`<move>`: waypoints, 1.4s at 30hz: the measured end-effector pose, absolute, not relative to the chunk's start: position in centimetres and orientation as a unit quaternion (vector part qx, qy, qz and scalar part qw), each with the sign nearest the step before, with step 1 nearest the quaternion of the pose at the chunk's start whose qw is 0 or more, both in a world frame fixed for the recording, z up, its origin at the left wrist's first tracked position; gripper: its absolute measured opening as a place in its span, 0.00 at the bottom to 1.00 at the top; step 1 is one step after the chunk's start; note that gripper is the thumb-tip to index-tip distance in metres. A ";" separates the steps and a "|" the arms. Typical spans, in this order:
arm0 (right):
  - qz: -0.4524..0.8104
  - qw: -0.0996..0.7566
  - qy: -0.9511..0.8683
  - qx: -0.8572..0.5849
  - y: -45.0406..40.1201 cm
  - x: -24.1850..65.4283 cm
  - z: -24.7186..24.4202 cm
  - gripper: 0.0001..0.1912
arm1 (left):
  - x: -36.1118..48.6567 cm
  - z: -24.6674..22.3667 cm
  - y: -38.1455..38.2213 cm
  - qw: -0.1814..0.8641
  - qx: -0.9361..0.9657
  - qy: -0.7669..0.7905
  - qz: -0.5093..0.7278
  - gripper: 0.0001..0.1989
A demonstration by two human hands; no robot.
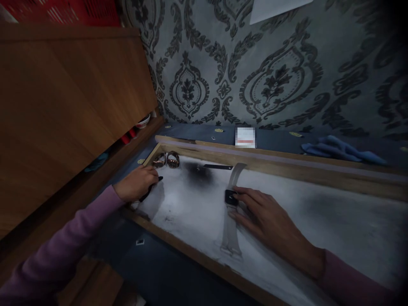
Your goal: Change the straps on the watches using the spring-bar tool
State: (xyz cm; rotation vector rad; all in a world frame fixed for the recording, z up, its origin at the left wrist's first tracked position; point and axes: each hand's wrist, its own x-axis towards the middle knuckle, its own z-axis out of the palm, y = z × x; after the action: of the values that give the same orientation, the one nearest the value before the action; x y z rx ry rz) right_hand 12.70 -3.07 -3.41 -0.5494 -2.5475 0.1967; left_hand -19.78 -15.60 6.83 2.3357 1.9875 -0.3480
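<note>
My right hand [270, 216] pinches the black square case of a smartwatch [231, 196] between thumb and fingers. Its pale grey band [230, 231] extends both ways over the white floor of a shallow wooden tray [191, 240]. At the tray's left end, my left hand [137, 182] is closed over a black strap [145, 193], mostly hidden under the fingers. Just beyond that hand are two dark wristwatches with rose-gold tones, one [159, 161] beside the other [173, 160]. A thin black strip [218, 166] lies near the tray's far side.
A wooden cabinet [70, 114] rises at the left, with a red basket [89, 15] on top. Behind the tray are a small white box [245, 137] and a crumpled blue cloth [341, 149], on a dark blue cover [274, 138] against the patterned wall.
</note>
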 end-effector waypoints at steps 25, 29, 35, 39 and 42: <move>0.175 0.224 -0.924 -0.256 -4.4 13.1 -1.7 0.14 | -7.8 -2.2 -7.9 0.145 0.830 0.492 0.220 0.34; 0.186 0.209 -0.924 -0.259 -4.3 13.3 -1.7 0.20 | -8.0 -3.7 -8.2 0.148 0.816 0.507 0.235 0.34; 0.177 0.190 -0.932 -0.253 -4.2 13.4 -1.8 0.26 | -8.1 -4.0 -8.2 0.171 0.814 0.515 0.208 0.42; 0.163 0.185 -0.936 -0.250 -4.2 13.3 -1.9 0.27 | -8.2 -4.3 -8.0 0.153 0.814 0.514 0.222 0.43; 0.160 0.187 -0.937 -0.247 -4.3 13.3 -2.0 0.28 | -8.2 -4.5 -7.7 0.144 0.819 0.512 0.215 0.43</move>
State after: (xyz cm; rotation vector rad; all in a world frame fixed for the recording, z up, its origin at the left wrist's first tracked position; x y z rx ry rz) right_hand 13.28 -4.29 -1.96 -0.6943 -2.6382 0.4490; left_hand -8.19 -7.69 -4.46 2.3620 1.4758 0.6210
